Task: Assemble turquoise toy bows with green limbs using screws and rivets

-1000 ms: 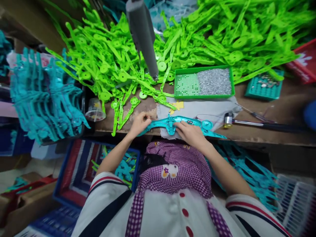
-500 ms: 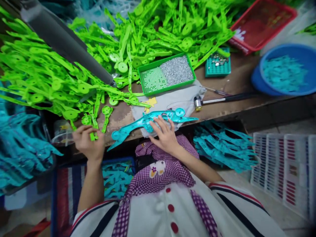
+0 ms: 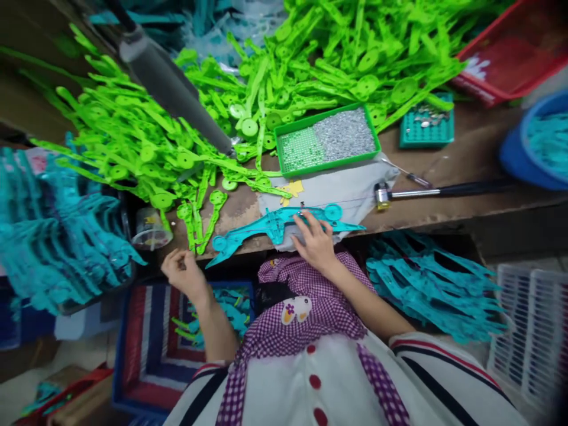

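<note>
A turquoise plastic bow-shaped piece [image 3: 255,223], with a round disc near each end, lies along the front edge of the bench on a grey cloth [image 3: 341,180]. My right hand [image 3: 317,241] rests on its right half, fingers apart, fingertips by a small metallic bit in its middle. Off the bench edge, my left hand [image 3: 185,273] is held with fingers curled in; whether something small is between them I cannot make out. Closest to it are a few green plastic arms [image 3: 215,216] and a clear plastic cup [image 3: 152,231].
A green tray [image 3: 328,163] holds small silver and green parts. Behind lies a heap of green arms [image 3: 146,130]. A hammer [image 3: 417,192], screwdriver [image 3: 410,174], teal box [image 3: 426,133] and blue bowl [image 3: 519,142] stand right. Turquoise pieces are stacked left [image 3: 57,231] and below right [image 3: 430,284].
My left hand has come away from the green arms, down toward me past the bench edge. My right hand stays on the turquoise piece, its fingers slightly shifted. The view has swung left.
</note>
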